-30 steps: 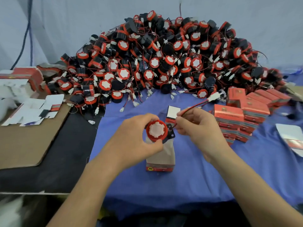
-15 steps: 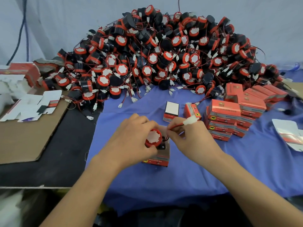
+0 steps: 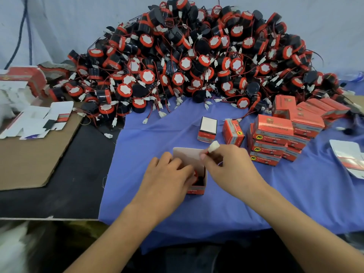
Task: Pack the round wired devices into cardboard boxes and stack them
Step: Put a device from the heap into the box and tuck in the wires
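A small red cardboard box (image 3: 197, 189) stands open on the blue cloth (image 3: 157, 134), its pale flap (image 3: 189, 155) raised at the back. My left hand (image 3: 167, 174) covers the box mouth and presses a round red-and-black device (image 3: 199, 177) down inside; only a sliver of the device shows. My right hand (image 3: 226, 164) pinches the device's white wire connector (image 3: 213, 146) just above the box. A big heap of the same wired devices (image 3: 197, 56) fills the back of the table. Closed red boxes (image 3: 273, 133) are stacked to the right.
Two single boxes (image 3: 207, 129) (image 3: 233, 133) stand just behind my hands. Flat unfolded box blanks (image 3: 39, 119) lie on brown cardboard (image 3: 29, 158) at the left. More flat blanks (image 3: 348, 156) lie at the right edge. Black table surface (image 3: 82, 174) shows left of the cloth.
My left hand has lowered the device from above the box into its opening. My right hand has gathered the red wire and now pinches the white connector over the box.
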`<state>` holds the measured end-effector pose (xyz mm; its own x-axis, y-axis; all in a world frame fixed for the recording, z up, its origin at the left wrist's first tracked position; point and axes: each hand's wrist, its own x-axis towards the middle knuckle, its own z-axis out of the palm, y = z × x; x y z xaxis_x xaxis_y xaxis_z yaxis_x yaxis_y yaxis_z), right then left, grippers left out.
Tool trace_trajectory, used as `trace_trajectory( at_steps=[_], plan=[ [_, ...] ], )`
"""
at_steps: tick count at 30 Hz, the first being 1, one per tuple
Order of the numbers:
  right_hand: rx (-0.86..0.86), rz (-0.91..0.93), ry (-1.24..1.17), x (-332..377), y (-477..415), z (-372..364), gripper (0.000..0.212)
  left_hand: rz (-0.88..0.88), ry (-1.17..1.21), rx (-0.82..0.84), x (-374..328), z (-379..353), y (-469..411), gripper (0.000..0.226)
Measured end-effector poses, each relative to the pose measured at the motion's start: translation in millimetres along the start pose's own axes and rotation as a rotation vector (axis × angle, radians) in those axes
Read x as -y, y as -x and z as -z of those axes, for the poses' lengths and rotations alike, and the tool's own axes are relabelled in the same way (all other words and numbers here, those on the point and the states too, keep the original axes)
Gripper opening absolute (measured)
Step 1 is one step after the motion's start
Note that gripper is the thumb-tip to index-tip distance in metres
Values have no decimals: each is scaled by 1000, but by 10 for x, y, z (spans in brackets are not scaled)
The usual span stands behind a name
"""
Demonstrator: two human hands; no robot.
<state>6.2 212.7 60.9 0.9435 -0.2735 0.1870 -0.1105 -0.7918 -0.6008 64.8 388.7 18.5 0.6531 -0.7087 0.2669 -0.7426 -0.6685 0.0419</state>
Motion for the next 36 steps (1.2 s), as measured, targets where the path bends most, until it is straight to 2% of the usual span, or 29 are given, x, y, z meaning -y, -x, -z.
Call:
trace_trajectory(
  at_steps=[2,4,8,10,13,15,17,20,23,26,28,32,36],
  plan=[
    [-109,17,-100,19,32,5,17,62,14,16,-27,-46,-5,33],
    [-123,34,-133,47,43,1,14,130,52,15,-83,-86,-18,29],
    [-63,111,-52,99,40,-58,16,195,205,-77,-217,-141,-39,18],
    [-24,148,-31,162,55,-95,9,218,318,-131,-247,-152,-63,20],
    [52,184,79,242,64,-167,6,259,373,-122,-251,-184,-89,20],
    [130,157,153,262,20,-205,2,322,499,-123,-230,-218,-80,22],
    [166,109,224,264,-27,-226,7,366,636,-132,-215,-237,-51,15],
    [175,46,284,287,-72,-237,11,433,785,-143,-185,-238,-36,36],
    [237,43,291,295,-102,-255,14,450,787,-187,-194,-205,-39,44],
    [293,105,268,297,-110,-302,42,404,790,-262,-207,-197,-29,46],
    [304,153,278,314,-109,-343,46,396,785,-300,-210,-212,-17,41],
    [319,216,249,296,-157,-360,38,425,768,-334,-216,-273,5,39],
    [374,296,277,262,-155,-334,8,456,753,-350,-187,-321,30,52]
  ],
)
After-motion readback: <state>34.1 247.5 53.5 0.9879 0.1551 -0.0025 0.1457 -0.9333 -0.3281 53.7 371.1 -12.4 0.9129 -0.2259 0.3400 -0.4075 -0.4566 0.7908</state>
